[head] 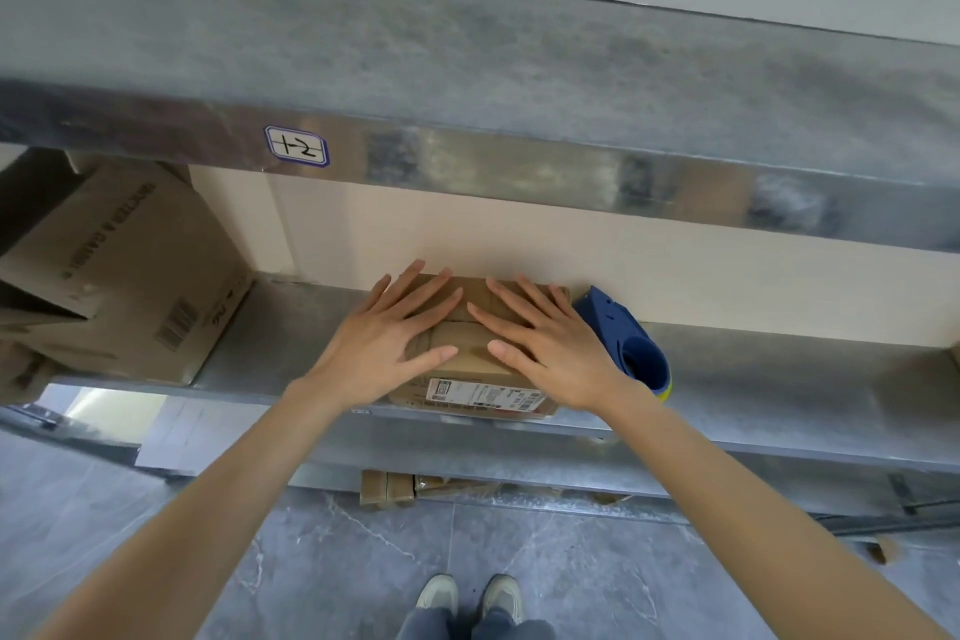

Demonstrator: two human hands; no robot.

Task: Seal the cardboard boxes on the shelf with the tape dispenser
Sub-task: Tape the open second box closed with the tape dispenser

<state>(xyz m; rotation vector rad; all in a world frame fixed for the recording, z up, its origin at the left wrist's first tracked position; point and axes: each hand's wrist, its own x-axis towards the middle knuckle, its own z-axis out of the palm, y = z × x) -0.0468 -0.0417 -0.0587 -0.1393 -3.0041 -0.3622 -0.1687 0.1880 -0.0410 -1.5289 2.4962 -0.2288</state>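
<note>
A small cardboard box [470,379] with a white shipping label on its front sits on the metal shelf [291,338]. Both hands lie flat on its top with fingers spread: my left hand [392,333] on the left half, my right hand [540,343] on the right half. Clear tape strips run across the box top between the hands. A blue tape dispenser [631,343] rests on the shelf just right of the box, beside my right wrist, and neither hand holds it.
A larger open cardboard box [119,270] stands at the shelf's left end. An upper metal shelf [467,83] with a handwritten label overhangs the workspace. More cardboard [389,489] lies under the shelf, near the grey tiled floor and my shoes.
</note>
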